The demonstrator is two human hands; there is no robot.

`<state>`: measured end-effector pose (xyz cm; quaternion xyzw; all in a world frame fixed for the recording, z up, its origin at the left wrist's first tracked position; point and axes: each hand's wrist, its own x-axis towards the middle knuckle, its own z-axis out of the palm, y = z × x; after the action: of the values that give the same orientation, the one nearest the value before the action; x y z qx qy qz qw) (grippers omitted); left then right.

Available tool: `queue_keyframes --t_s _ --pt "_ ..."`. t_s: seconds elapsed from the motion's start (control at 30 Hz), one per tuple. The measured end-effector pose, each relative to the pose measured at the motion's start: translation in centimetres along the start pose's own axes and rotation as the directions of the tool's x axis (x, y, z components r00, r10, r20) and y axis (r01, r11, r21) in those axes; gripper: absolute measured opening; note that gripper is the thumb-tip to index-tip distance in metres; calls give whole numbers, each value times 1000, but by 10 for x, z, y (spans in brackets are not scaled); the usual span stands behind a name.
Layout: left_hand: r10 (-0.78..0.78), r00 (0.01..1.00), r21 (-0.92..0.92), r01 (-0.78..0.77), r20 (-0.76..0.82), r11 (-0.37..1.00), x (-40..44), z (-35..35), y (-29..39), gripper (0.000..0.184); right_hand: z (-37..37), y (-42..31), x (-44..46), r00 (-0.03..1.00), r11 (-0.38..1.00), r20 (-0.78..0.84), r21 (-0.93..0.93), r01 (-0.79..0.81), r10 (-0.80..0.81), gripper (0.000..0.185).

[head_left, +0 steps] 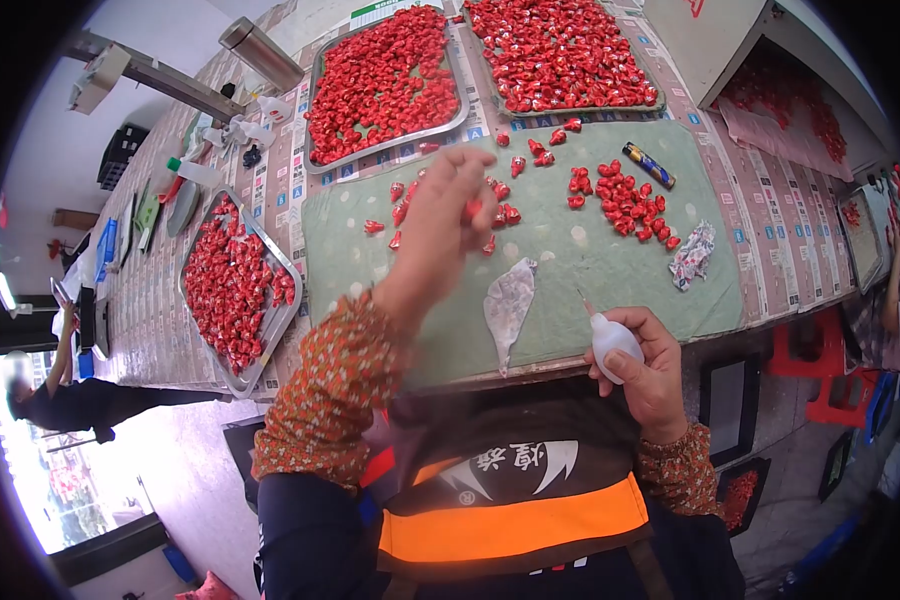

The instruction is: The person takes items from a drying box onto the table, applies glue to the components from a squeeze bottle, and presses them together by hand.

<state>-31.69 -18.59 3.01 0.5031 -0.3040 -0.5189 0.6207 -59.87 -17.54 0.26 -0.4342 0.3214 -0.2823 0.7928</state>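
Note:
My left hand is raised over the green cloth, its fingers curled round a small red piece, slightly blurred by motion. Small red pieces lie on the cloth beneath and around it. At the cloth's front edge my right hand grips a white squeeze bottle, whose thin needle tip points up and to the left. Between the hands lies a crumpled pale cloth. A cluster of red pieces sits beyond my right hand, beside a dark tube.
Trays of red pieces stand at the left, back centre and back right. A crumpled patterned wipe lies at right. A steel flask stands back left. A person is at far left.

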Motion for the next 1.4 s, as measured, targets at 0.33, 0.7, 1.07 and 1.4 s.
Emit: queue_keyframes --t_s 0.33,0.7,1.07,1.4 --pt "-387 900 -456 435 199 776 -93 7 -24 17 7 -1 -4 999 1000 38 -5 -2 2 39" --pt "-393 901 -414 434 184 800 -134 -5 -33 18 12 2 -9 998 1000 59 -13 -17 18 39" --pt "-236 971 -118 239 39 964 -149 1 -40 18 22 5 -12 1000 996 31 -85 -2 4 41" --pt "-334 933 -26 340 132 940 -153 -12 -38 17 23 6 -18 991 996 126 -83 -42 53 40"
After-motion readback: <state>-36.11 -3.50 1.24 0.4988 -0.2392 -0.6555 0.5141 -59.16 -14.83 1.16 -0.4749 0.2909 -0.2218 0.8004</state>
